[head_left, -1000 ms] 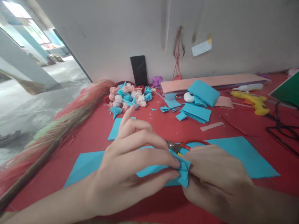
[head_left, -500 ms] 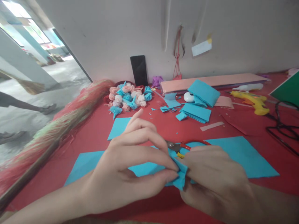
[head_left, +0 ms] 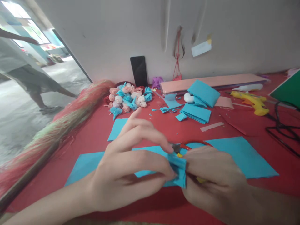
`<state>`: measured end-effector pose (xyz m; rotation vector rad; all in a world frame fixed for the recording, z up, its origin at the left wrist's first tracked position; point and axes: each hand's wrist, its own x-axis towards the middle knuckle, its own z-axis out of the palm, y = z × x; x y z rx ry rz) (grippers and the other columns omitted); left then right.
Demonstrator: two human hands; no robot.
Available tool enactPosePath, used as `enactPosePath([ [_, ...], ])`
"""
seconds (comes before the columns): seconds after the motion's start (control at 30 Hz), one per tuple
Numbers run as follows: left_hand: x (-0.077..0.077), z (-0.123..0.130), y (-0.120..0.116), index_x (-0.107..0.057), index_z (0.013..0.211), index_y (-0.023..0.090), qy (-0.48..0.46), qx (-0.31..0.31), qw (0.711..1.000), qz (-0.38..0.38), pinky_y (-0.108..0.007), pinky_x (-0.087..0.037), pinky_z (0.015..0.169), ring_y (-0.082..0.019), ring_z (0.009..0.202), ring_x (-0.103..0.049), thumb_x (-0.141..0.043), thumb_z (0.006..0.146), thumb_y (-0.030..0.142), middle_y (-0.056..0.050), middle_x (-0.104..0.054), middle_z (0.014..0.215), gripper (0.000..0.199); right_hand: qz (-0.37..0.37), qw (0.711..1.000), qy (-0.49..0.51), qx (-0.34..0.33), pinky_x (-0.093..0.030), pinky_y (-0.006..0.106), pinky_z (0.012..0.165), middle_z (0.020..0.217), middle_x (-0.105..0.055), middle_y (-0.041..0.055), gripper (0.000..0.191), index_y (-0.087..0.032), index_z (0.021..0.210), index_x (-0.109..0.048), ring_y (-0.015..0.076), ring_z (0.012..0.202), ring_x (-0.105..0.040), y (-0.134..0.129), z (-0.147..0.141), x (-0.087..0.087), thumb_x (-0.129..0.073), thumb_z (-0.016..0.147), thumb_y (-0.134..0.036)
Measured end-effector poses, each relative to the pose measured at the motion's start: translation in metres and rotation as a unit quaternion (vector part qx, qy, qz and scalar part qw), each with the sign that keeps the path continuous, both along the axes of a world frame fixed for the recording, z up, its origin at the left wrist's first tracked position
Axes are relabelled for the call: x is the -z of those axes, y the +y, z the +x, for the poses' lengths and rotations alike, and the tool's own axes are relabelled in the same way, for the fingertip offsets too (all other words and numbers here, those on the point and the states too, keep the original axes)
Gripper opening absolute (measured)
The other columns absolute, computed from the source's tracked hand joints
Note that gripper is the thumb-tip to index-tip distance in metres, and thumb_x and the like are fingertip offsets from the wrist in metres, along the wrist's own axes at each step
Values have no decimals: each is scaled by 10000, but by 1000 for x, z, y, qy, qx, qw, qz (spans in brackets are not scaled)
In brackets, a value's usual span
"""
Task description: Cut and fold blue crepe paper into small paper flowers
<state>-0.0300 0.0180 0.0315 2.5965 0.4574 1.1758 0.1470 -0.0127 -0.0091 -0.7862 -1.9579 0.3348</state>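
Observation:
Between my two hands is a folded piece of blue crepe paper (head_left: 182, 177). My left hand (head_left: 131, 165) pinches its left side with thumb and index finger, while the other fingers are raised and spread. My right hand (head_left: 215, 175) is closed around the right side of the same piece; its fingertips are mostly hidden. Just behind my hands lie scissors with red handles (head_left: 195, 142), partly covered by my right hand. Beneath them a long blue paper sheet (head_left: 246, 159) stretches across the red table (head_left: 159, 204).
Pink, white and blue paper flowers (head_left: 127, 98) are heaped at the back, near a black phone (head_left: 139, 71). Blue paper stacks (head_left: 196, 113) and a yellow glue gun (head_left: 252, 101) with a black cord lie right. A broom (head_left: 56, 143) leans left. Beyond it is a person (head_left: 25, 72).
My left index finger and thumb have shifted slightly left on the blue paper, and its folds have changed shape. The person at the left has come further into view.

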Motion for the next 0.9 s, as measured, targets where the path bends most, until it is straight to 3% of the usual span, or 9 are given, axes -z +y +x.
enactPosePath([
  [0.1, -1, 2, 2, -666, 766, 144, 5, -15, 1000, 13, -332, -428, 813, -125, 785, -543, -634, 789, 118, -57, -612, 910, 47, 1, 1000, -12, 13, -242, 196, 430, 460, -267, -64, 302, -146, 483, -312, 47, 453, -250, -1, 1, -2, -426, 718, 5],
  [0.2, 1, 4, 2, -665, 788, 143, -14, -12, 1000, -20, -338, -434, 810, -125, 773, -558, -592, 840, 306, -57, -618, 902, 187, 3, 1000, -20, 2, -263, 181, 433, 438, -327, -62, 306, -143, 473, -339, 39, 443, -298, -1, 3, -2, -430, 731, -7],
  [0.27, 3, 6, 2, -657, 790, 160, -18, -9, 998, -57, -340, -446, 803, -136, 778, -566, -626, 799, 387, -44, -622, 894, 229, -2, 1000, -20, -4, -271, 176, 433, 428, -344, -61, 312, -142, 466, -345, 37, 434, -310, 0, 4, -2, -425, 742, -21],
  [0.4, 6, 6, 0, -645, 804, 188, -18, -6, 994, -111, -341, -446, 843, -139, 795, -576, -743, 699, 274, -20, -631, 910, 167, -14, 999, -29, 3, -285, 175, 439, 437, -354, -61, 311, -141, 470, -365, 36, 435, -325, -1, 5, -3, -419, 754, -26],
  [0.53, 7, 7, -1, -640, 851, 150, -43, 47, 989, -135, -329, -463, 820, -150, 782, -584, -776, 653, 276, -53, -646, 913, 271, -25, 1000, -8, -1, -272, 162, 431, 455, -287, -71, 295, -142, 488, -314, 34, 439, -289, -3, 4, -7, -418, 740, -30],
  [0.67, 8, 9, -3, -642, 871, 110, -54, 50, 981, -178, -294, -491, 794, -142, 788, -600, -695, 693, 67, -70, -650, 859, 190, -14, 1000, -1, 21, -253, 169, 420, 464, -245, -71, 312, -141, 494, -285, 39, 443, -254, -4, 3, -8, -436, 737, -17],
  [0.9, 7, 11, -3, -679, 765, 119, -96, 58, 966, -235, -256, -526, 762, -136, 771, -620, -665, 726, 51, -46, -656, 738, 79, 20, 998, -56, 11, -340, 181, 474, 491, -435, -54, 303, -158, 551, -450, 46, 462, -410, -4, 6, -1, -413, 834, -58],
])
